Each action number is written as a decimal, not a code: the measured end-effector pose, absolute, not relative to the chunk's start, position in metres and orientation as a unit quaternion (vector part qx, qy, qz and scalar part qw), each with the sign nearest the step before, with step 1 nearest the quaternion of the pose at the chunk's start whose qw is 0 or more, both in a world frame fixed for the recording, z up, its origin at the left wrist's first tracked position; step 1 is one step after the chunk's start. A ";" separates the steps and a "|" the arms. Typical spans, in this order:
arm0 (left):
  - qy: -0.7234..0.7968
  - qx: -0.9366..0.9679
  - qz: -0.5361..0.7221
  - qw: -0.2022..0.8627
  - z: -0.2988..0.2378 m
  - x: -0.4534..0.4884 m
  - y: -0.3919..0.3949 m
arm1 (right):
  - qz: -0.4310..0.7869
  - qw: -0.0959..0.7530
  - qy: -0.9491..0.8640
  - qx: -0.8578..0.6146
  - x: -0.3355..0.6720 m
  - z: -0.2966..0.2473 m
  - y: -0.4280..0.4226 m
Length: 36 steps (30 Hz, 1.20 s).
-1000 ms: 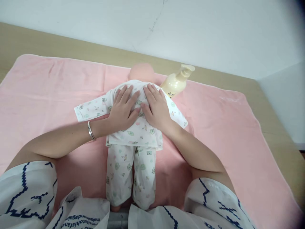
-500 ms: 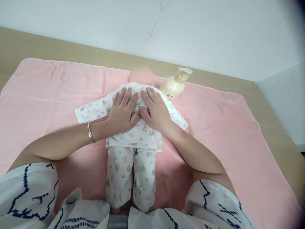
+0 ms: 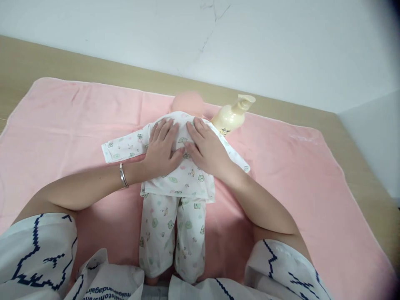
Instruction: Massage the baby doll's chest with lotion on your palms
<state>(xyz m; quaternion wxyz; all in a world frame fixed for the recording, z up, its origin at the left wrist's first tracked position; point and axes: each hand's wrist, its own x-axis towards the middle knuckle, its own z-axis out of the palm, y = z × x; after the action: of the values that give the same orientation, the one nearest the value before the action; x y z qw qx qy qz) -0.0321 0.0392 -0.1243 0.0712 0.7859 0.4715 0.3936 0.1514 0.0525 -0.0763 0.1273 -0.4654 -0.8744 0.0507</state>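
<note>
A baby doll (image 3: 178,196) in white printed pyjamas lies face down on a pink blanket (image 3: 281,175), its bare head (image 3: 187,102) pointing away from me. My left hand (image 3: 162,150) rests flat on the doll's upper back, fingers stretched out. My right hand (image 3: 208,150) lies flat beside it on the same back, fingers also spread, thumbs nearly touching. Neither hand holds anything. A silver bangle (image 3: 123,175) circles my left wrist.
A cream pump bottle (image 3: 233,116) lies on the blanket just right of the doll's head, close to my right fingertips. The blanket covers a wooden surface (image 3: 62,68) that meets a white wall. My white, blue-patterned sleeves (image 3: 34,250) fill the bottom of the view.
Both hands stay flat on the doll's back, shifting only slightly. The view has drifted a little, so the doll and bottle sit somewhat lower in the picture.
</note>
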 end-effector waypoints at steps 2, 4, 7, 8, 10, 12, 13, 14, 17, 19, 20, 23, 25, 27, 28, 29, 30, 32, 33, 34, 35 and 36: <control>0.452 0.797 0.396 0.066 -0.126 -0.032 0.042 | 0.064 0.129 -0.874 -0.463 0.151 -0.078 0.060; 0.427 0.805 0.410 0.052 -0.128 -0.033 0.043 | 0.054 0.136 -0.866 -0.478 0.147 -0.079 0.055; 0.387 0.811 0.439 0.027 -0.130 -0.034 0.041 | 0.031 0.140 -0.852 -0.504 0.137 -0.075 0.031; 0.375 0.810 0.451 0.018 -0.131 -0.035 0.039 | 0.026 0.136 -0.851 -0.507 0.135 -0.073 0.023; 0.354 0.801 0.483 0.009 -0.132 -0.036 0.037 | 0.016 0.125 -0.850 -0.511 0.133 -0.068 0.009; 0.348 0.789 0.505 0.018 -0.131 -0.037 0.035 | 0.009 0.115 -0.848 -0.517 0.133 -0.064 0.004; 0.357 0.785 0.506 0.029 -0.131 -0.037 0.035 | 0.008 0.113 -0.847 -0.520 0.134 -0.063 0.004; 0.374 0.781 0.498 0.042 -0.130 -0.037 0.035 | 0.009 0.114 -0.845 -0.523 0.136 -0.064 0.007; 0.437 0.772 0.453 0.087 -0.127 -0.037 0.037 | 0.023 0.128 -0.832 -0.539 0.139 -0.070 0.022; 0.454 0.772 0.432 0.106 -0.127 -0.037 0.039 | 0.037 0.138 -0.824 -0.549 0.142 -0.074 0.035; 0.456 0.773 0.427 0.109 -0.128 -0.037 0.041 | 0.044 0.140 -0.824 -0.547 0.143 -0.076 0.041; 0.455 0.779 0.421 0.100 -0.130 -0.036 0.042 | 0.055 0.141 -0.840 -0.521 0.146 -0.079 0.048; 0.449 0.783 0.422 0.082 -0.129 -0.036 0.040 | 0.040 0.148 -0.841 -0.519 0.145 -0.078 0.041; 0.440 0.789 0.424 0.061 -0.126 -0.036 0.037 | 0.006 0.159 -0.829 -0.536 0.143 -0.076 0.028; 0.436 0.791 0.426 0.052 -0.125 -0.036 0.035 | -0.011 0.162 -0.823 -0.544 0.142 -0.076 0.022; 0.435 0.791 0.428 0.047 -0.123 -0.037 0.034 | -0.022 0.162 -0.819 -0.550 0.141 -0.075 0.017; 0.439 0.789 0.428 0.048 -0.122 -0.037 0.033 | -0.027 0.159 -0.818 -0.552 0.141 -0.075 0.014; 0.451 0.783 0.424 0.063 -0.122 -0.037 0.033 | -0.015 0.150 -0.824 -0.546 0.142 -0.076 0.017; 0.455 0.782 0.420 0.072 -0.122 -0.037 0.033 | -0.002 0.147 -0.829 -0.540 0.143 -0.077 0.021; 0.456 0.784 0.415 0.079 -0.123 -0.037 0.034 | 0.012 0.145 -0.833 -0.534 0.145 -0.079 0.026; 0.453 0.788 0.409 0.082 -0.124 -0.037 0.036 | 0.025 0.145 -0.837 -0.527 0.146 -0.080 0.031; 0.446 0.794 0.406 0.078 -0.125 -0.036 0.037 | 0.034 0.147 -0.840 -0.522 0.147 -0.082 0.035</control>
<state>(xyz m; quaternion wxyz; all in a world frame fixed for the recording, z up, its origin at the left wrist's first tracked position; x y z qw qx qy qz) -0.0365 0.0369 -0.1254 0.0782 0.7940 0.4459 0.4058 0.1466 0.0352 -0.0821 0.1469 -0.5216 -0.8398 0.0339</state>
